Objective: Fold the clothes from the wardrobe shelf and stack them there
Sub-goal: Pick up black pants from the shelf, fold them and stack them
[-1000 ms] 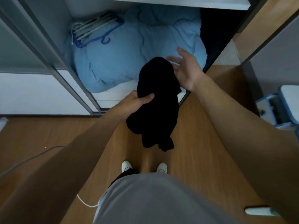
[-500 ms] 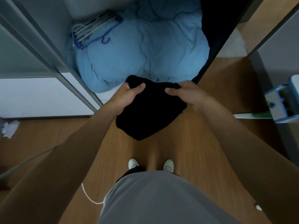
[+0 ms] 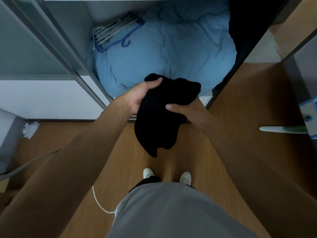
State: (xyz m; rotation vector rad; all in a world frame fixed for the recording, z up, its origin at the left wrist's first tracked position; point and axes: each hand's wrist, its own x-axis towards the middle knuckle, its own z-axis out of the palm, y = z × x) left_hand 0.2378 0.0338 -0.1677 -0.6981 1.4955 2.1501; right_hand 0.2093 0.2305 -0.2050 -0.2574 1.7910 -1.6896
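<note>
A black garment hangs bunched in the air in front of the open wardrobe, above the wooden floor. My left hand grips its upper left part, thumb lying over the top. My right hand holds its right side from below, thumb pressed on the cloth and fingers hidden under it. The garment's lower end dangles toward my feet. Behind it, the wardrobe's bottom compartment is filled by a crumpled light blue duvet.
Blue and white hangers lie on the duvet's back left. Dark clothing hangs at the wardrobe's right. A sliding door frame stands on the left. A white cable, crumpled paper and a white-green handle lie on the floor.
My right hand came in from beside the garment and took hold of it; it now sits lower, under the right side. The garment's lower end hangs down further than half a second ago.
</note>
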